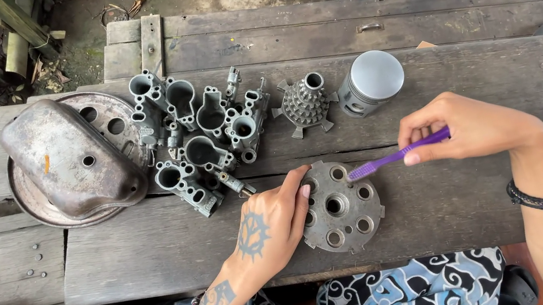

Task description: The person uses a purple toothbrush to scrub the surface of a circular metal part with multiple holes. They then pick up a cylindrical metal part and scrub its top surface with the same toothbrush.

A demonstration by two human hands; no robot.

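Head camera, looking straight down, near.

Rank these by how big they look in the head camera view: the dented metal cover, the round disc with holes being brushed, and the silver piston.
1. Dented metal cover
2. Round disc with holes
3. Silver piston
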